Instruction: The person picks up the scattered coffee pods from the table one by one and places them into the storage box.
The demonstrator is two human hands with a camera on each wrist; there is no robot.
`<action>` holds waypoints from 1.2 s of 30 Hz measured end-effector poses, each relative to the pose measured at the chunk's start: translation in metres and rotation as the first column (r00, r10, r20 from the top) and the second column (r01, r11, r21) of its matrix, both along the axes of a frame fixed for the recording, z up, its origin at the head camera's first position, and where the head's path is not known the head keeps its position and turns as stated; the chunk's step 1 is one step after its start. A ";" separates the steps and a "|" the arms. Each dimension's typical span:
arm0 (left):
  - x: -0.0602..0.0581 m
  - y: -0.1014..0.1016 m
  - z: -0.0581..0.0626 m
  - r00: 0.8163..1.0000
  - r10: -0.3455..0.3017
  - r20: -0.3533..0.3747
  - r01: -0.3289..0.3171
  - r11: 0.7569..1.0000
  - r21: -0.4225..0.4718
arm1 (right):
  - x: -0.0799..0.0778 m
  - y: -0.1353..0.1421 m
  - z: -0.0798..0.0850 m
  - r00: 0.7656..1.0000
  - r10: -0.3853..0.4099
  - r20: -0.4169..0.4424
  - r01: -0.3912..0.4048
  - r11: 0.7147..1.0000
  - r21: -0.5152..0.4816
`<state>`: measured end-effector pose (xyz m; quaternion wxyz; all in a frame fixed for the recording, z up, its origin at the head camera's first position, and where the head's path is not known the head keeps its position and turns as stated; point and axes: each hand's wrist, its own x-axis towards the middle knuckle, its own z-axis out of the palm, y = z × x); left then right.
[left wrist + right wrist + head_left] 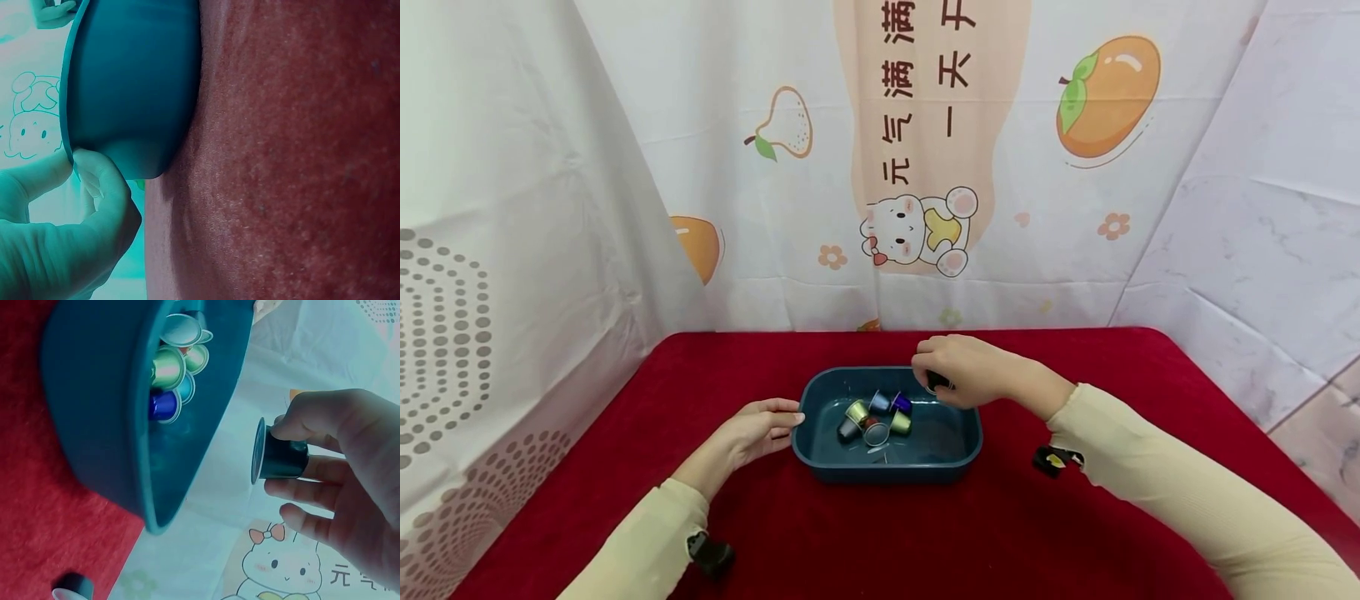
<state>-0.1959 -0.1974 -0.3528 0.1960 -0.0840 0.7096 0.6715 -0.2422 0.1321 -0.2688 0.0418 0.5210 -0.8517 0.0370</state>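
A dark blue-green plastic basin (887,473) sits on the red cloth with several coffee capsules (876,434) in it, in yellow-green, blue, grey and other colours. My left hand (765,433) pinches the basin's left rim between thumb and fingers, as the left wrist view also shows. Over the basin's right back part, my right hand (966,371) holds a black coffee capsule (284,456). In the right wrist view the thumb and fingers grip that capsule by its body, apart from the basin, its rimmed lid facing the basin.
Another dark capsule (74,586) lies on the red cloth (880,542) outside the basin, seen in the right wrist view. A printed white curtain (775,217) hangs behind the table, with more sheets at both sides. Each sleeve carries a black wrist device (709,552).
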 end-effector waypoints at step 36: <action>0.002 0.000 0.000 1.000 -0.002 -0.015 0.001 1.000 -0.010 | -0.017 -0.068 -0.017 0.996 0.006 0.094 -0.024 0.981 0.192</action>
